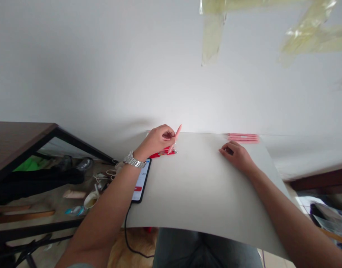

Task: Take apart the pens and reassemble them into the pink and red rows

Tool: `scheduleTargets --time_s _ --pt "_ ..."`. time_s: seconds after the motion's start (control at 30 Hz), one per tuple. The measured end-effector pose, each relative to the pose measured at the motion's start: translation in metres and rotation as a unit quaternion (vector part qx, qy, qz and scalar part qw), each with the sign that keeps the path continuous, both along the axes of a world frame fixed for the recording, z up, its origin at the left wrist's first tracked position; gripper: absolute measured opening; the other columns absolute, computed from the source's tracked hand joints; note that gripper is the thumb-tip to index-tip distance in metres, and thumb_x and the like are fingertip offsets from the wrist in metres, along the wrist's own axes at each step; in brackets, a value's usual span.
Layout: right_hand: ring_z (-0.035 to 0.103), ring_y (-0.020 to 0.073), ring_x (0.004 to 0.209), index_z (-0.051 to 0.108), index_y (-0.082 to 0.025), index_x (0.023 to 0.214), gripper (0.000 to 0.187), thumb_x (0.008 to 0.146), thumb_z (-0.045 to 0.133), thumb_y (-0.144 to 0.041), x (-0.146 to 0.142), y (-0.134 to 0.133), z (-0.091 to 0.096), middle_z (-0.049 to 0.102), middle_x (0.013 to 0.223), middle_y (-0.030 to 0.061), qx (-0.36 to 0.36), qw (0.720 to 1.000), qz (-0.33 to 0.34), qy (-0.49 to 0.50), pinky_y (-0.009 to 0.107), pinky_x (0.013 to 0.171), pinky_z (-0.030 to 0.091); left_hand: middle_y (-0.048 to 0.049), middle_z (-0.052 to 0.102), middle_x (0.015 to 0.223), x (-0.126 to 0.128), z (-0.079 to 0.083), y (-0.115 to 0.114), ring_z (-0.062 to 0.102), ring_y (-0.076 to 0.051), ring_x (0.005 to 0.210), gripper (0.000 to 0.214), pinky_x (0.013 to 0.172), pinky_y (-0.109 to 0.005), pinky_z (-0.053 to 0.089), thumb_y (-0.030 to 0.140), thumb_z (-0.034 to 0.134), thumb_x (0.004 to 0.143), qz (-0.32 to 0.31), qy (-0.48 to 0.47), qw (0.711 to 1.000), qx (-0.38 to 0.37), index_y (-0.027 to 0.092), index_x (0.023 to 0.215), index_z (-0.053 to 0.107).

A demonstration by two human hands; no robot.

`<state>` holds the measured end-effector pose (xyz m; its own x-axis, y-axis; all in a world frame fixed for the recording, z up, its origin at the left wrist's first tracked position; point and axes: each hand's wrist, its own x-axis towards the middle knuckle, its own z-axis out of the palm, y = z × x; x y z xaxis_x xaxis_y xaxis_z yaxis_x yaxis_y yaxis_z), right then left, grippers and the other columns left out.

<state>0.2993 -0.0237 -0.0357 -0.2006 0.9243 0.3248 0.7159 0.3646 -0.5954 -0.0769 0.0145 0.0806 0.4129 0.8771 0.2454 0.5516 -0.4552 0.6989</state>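
Between the fingertips of my left hand (159, 141) is a pink pen (178, 131), tilted with its upper end pointing up and right. Beneath that hand, red pens (171, 152) lie in a small pile on the white tabletop (195, 178), partly hidden by the hand and wrist. My right hand (237, 155) rests on the table at the right, its fingers curled in and nothing visible in them. Just beyond it, several pink pens (245, 138) lie side by side near the wall.
A phone (143, 182) with a lit screen lies at the table's left, partly under my left forearm; a black cable (126, 230) hangs nearby. A white wall (131, 74) closes off the back. A dark table (22, 145) stands left, above a cluttered floor with a cup (90, 201).
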Motion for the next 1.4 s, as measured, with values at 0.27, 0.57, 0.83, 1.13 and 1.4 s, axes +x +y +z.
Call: scheduleTargets --time_s 0.27,0.57,0.83,1.13,1.4 --pt "0.059 0.0191 0.072 0.067 -0.022 0.085 0.027 0.097 0.059 -0.046 0.001 0.002 -0.001 0.063 0.085 0.0057 0.008 1.0 -0.004 -0.004 0.033 0.067 0.048 -0.0041 0.07 0.088 0.051 -0.033 -0.015 0.07 -0.015 0.074 0.021 0.065 -0.025 0.053 0.037 0.07 0.087 -0.01 -0.153 0.979 -0.131 0.017 0.092 0.066" --pt "0.057 0.0186 0.071 0.067 -0.022 0.086 0.029 0.097 0.058 -0.047 0.002 0.003 0.0 0.061 0.083 0.0053 0.016 1.0 -0.004 -0.015 0.032 0.066 0.047 -0.0052 0.07 0.09 0.108 -0.075 -0.022 0.069 -0.014 0.078 0.019 0.079 -0.033 0.059 0.033 0.073 0.085 0.023 -0.341 0.915 -0.214 0.017 0.088 0.062" --pt "0.059 0.0191 0.071 0.067 -0.022 0.086 0.025 0.097 0.059 -0.044 0.0 0.003 0.003 0.062 0.083 0.0054 0.013 1.0 -0.004 -0.021 0.032 0.066 0.047 -0.0056 0.071 0.09 0.12 -0.099 -0.017 0.067 -0.014 0.082 0.022 0.084 -0.033 0.056 0.036 0.074 0.085 0.019 -0.402 0.886 -0.231 0.018 0.087 0.061" --pt "0.062 0.0202 0.075 0.068 -0.023 0.089 0.022 0.097 0.059 -0.041 -0.004 -0.002 0.006 0.064 0.087 0.0063 0.014 1.0 -0.019 -0.019 0.033 0.068 0.048 -0.0025 0.067 0.09 0.119 -0.101 -0.012 0.067 -0.014 0.084 0.032 0.084 -0.034 0.058 0.041 0.079 0.082 0.001 -0.436 0.869 -0.235 0.019 0.095 0.06" --pt "0.057 0.0194 0.07 0.065 -0.023 0.09 0.025 0.101 0.054 -0.043 -0.014 -0.009 0.016 0.062 0.078 0.0045 0.056 0.998 -0.028 0.0 0.033 0.066 0.046 -0.0045 0.068 0.096 0.118 -0.1 -0.014 0.068 -0.015 0.088 0.03 0.088 -0.034 0.059 0.04 0.079 0.083 -0.02 -0.437 0.868 -0.234 0.018 0.098 0.065"
